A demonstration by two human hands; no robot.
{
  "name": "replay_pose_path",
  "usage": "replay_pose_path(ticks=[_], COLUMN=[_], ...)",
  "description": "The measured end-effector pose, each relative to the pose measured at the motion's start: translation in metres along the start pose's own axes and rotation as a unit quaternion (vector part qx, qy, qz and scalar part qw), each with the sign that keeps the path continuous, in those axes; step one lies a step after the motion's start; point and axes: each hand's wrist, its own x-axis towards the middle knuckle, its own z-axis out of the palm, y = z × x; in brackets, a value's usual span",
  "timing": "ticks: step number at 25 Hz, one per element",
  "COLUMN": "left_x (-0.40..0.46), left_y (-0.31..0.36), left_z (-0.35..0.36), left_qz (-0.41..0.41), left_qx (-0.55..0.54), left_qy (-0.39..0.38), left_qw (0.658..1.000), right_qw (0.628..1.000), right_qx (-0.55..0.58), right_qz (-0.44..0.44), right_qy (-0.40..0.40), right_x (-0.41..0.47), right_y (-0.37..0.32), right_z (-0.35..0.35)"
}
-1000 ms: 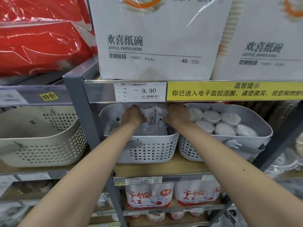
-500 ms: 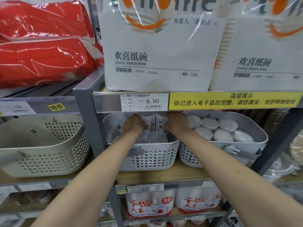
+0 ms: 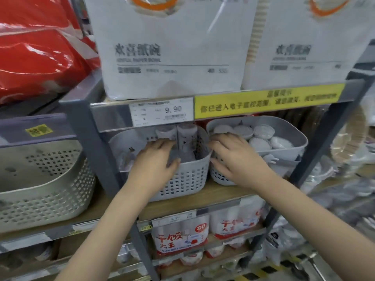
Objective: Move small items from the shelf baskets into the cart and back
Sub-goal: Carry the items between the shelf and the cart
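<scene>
- The middle white basket (image 3: 188,175) sat at frame centre on the wooden shelf (image 3: 203,199), with rolled white packs (image 3: 186,136) standing upright at its back.
- Our left hand (image 3: 156,159) lay over the basket's front rim, fingers loosely extended, holding nothing.
- Our right hand (image 3: 235,159), fingers spread and relaxed, rested between that basket and the grey basket (image 3: 292,138) of round white items (image 3: 261,131), right of centre.
- A beige basket (image 3: 44,179) stood at the left.

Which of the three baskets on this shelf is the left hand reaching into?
The middle basket, the white one holding the upright tubes. The left hand is over its front rim; the beige basket lies left, the grey basket right.
</scene>
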Motion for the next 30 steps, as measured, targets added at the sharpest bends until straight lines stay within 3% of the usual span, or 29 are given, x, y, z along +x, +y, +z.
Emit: replay_pose_path(ticks=[3, 8, 11, 15, 18, 22, 30], left_x=[-0.018, -0.032, -0.039, -0.046, -0.049, -0.052, -0.016], left_y=[0.031, 0.119, 0.181, 0.273, 0.335, 0.394, 0.438], left_z=[0.015, 0.079, 0.124, 0.178, 0.219, 0.268, 0.347], left_qz=[0.163, 0.281, 0.324, 0.365, 0.361, 0.344, 0.267], left_qx=[-0.012, -0.075, -0.137, -0.208, -0.227, -0.215, -0.159], left_qy=[0.026, -0.064, -0.132, -0.227, -0.3, -0.367, -0.452], left_qw=[0.986, 0.955, 0.927, 0.879, 0.853, 0.837, 0.836], right_qw=[0.998, 0.959, 0.9, 0.782, 0.7, 0.628, 0.606], right_qx=[-0.042, -0.006, 0.026, 0.065, 0.094, 0.121, 0.19], right_qz=[0.036, 0.284, 0.433, 0.62, 0.708, 0.769, 0.772], right_qy=[0.014, -0.017, -0.027, -0.007, 0.001, 0.0, -0.022], right_x=[-0.071, -0.216, -0.295, -0.388, -0.446, -0.503, -0.523], right_y=[0.004, 0.018, 0.023, 0.035, 0.043, 0.063, 0.144], right_z=[-0.014, -0.013, -0.011, -0.019, -0.028, -0.035, -0.012])
